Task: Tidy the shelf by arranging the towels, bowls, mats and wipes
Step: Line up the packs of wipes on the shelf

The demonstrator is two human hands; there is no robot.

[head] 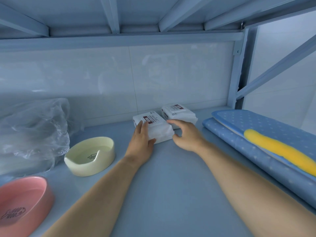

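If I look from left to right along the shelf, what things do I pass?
pink bowl → cream bowl → nearer wipes pack → farther wipes pack → blue dotted mats

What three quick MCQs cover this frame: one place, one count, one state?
1. Blue dotted mat lies on the shelf's: A left, B right, C middle.
2. Wipe packs in view: A one, B two, C four.
3. Left hand: A touching the nearer pack, B an empty fist, C out of view.
Key: B, the mat fills the right edge; B, two packs sit near the back wall; A, its fingers lie on that pack.
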